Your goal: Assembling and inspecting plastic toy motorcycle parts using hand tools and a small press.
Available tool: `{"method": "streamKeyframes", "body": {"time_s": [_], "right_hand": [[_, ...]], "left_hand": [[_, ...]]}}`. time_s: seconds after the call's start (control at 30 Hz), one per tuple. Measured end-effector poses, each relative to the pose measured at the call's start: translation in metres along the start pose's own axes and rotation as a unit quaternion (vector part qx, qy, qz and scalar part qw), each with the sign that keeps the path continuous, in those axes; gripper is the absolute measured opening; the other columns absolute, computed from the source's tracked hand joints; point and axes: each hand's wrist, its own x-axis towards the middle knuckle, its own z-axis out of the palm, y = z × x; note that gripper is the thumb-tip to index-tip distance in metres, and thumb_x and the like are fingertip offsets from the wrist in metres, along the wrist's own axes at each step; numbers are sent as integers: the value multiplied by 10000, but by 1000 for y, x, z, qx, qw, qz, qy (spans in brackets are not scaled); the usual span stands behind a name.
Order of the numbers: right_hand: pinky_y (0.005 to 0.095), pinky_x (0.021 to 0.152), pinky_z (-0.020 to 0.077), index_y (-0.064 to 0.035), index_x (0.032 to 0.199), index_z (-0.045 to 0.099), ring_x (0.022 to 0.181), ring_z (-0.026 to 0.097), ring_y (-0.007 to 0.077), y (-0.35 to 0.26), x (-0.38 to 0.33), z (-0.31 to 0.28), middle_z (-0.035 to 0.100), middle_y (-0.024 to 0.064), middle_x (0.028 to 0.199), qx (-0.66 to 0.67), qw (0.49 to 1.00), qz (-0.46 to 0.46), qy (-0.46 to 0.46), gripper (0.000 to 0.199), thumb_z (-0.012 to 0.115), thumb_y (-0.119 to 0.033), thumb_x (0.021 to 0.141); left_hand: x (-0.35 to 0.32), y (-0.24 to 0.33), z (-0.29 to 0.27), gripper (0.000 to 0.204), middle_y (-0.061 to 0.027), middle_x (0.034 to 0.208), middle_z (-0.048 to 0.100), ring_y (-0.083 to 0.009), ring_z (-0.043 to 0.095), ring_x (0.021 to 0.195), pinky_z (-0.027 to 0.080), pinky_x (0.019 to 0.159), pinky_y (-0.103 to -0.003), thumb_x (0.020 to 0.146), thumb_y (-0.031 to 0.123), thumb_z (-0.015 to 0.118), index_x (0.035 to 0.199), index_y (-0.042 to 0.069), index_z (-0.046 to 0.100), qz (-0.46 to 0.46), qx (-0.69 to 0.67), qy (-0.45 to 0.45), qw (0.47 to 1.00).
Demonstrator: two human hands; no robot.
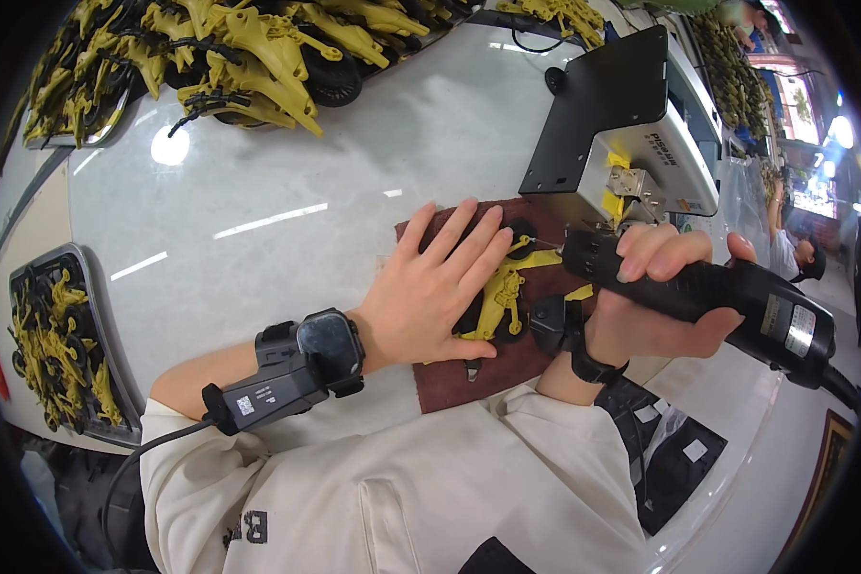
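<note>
My left hand (435,282) lies flat with fingers stretched out, over part of a yellow toy motorcycle (499,301) on a dark red cloth (430,383). The toy's black wheels show beside my fingers and near my thumb; the rest is under the hand. In my right hand (655,297) is a black electric screwdriver (694,285), its tip pointing left toward the toy's far end. Whether the tip touches the toy, I cannot tell. A small metal piece (473,368) rests on the cloth below my left thumb.
Beyond the screwdriver stands a grey and black screw feeder (598,134). Yellow toy motorcycles (258,57) are piled at the far left. A metal tray (96,335) at the left holds yellow and black parts. The screwdriver's cord (840,387) runs off right. Another person (796,253) is at the far right.
</note>
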Motion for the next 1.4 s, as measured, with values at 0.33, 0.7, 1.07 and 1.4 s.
{"method": "streamKeyframes", "body": {"time_s": [0.33,0.7,1.07,1.4], "right_hand": [[341,497,437,-38,1188,298,498,525,218,14,1,-3,548,115,700,11,997,60,-55,651,584,-500,828],[358,499,391,-63,1191,376,464,468,191,-10,2,-11,494,73,642,4,998,41,-40,716,482,-650,794],[353,496,419,-58,1200,350,489,483,187,-51,50,-22,522,85,646,-95,987,-119,48,777,422,-711,786],[358,556,395,-69,1193,392,491,463,182,-49,10,-17,485,67,625,-17,999,4,-43,655,513,-586,810]], "left_hand": [[2,-1,-3,986,-149,1423,295,-364,286,1294,217,1018,-548,640,638,629,1354,29,328,-5,-5,-9,1000],[2,8,-3,923,-121,1408,326,-362,324,1257,225,1018,-542,653,626,627,1340,70,361,27,46,-7,999],[0,7,-1,943,-133,1382,343,-349,321,1252,211,1016,-558,642,638,626,1339,61,357,25,18,8,1000],[0,8,-1,968,-186,1347,349,-345,331,1248,202,1016,-556,575,578,694,1325,63,366,32,-16,41,999]]}}
